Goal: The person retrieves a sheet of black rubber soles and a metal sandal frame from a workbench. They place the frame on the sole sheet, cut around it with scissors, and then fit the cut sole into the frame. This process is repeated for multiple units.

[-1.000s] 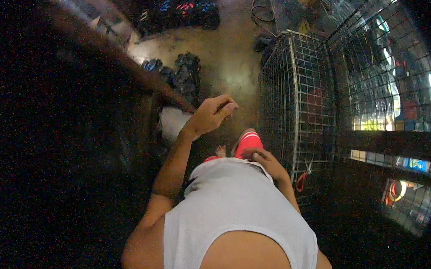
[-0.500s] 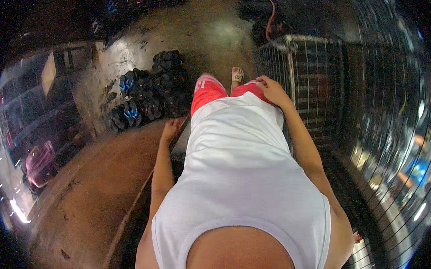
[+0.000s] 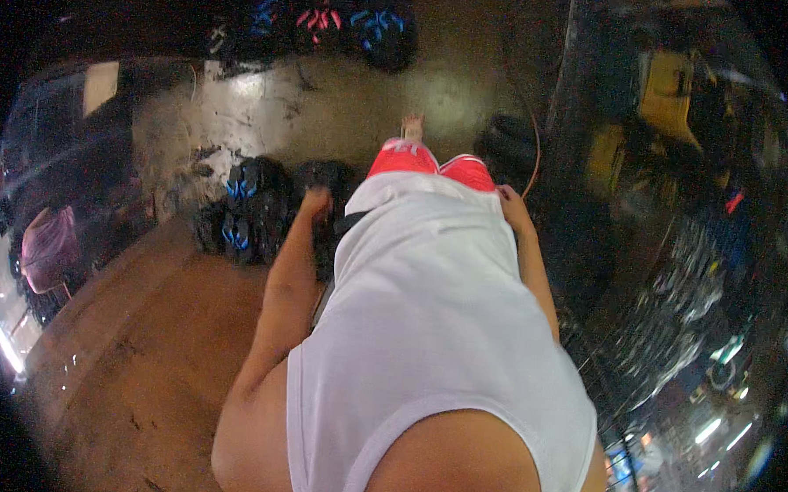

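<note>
From the head view, black shoes (image 3: 253, 212) with blue marks lie bunched on the floor (image 3: 347, 112), just left of my legs. My left hand (image 3: 315, 202) hangs above them, curled narrow, holding nothing. My right hand (image 3: 512, 207) rests at my hip; its grip I cannot tell. A brown tabletop (image 3: 143, 349) edges my left; bare floor opens ahead.

Top: loose white sleeveless cotton shirt (image 3: 434, 336), wide armholes, low scooped neck.
Legs: bright red shorts (image 3: 433, 162) with a faint pale print.
Arms: bare from shoulder down, no sleeves.
Foot: bare foot (image 3: 411, 126), toes showing.
</note>
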Tool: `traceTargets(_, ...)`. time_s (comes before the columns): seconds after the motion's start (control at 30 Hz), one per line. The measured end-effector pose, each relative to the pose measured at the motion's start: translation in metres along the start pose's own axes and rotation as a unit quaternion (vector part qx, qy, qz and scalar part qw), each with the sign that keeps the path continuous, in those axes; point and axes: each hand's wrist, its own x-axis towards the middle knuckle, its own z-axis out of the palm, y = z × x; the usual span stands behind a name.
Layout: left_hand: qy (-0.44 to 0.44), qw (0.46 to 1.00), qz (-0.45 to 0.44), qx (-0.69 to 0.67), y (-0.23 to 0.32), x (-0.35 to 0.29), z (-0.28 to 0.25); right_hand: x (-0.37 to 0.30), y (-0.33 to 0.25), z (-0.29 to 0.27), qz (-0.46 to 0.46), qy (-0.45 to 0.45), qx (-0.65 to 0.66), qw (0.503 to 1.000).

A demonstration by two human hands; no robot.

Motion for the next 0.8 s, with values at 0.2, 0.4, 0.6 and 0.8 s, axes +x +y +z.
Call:
traceTargets(0.2, 0.26, 0.933, 0.13, -0.212, 0.298, 0.084, -0.423, 0.051, -0.011, -0.14, 0.113, 0.138, 0.276, 0.944)
traceTargets(0.4, 0.413, 0.846, 0.273, -0.196, 0.485, 0.143, -0.578, 0.172, 0.01, -0.192, 0.174, 0.089, 0.442, 0.876)
traceTargets(0.6, 0.304, 0.931, 0.107, -0.169, 0.419, 0.213, -0.493, 0.314, -0.042, -0.283, 0.228, -0.018, 0.338, 0.913)
traceTargets(0.8, 0.139, 0.838, -0.235, -0.472, 0.366, 0.255, -0.444, 0.555, -0.131, -0.483, 0.253, -0.034, 0.267, 0.929)
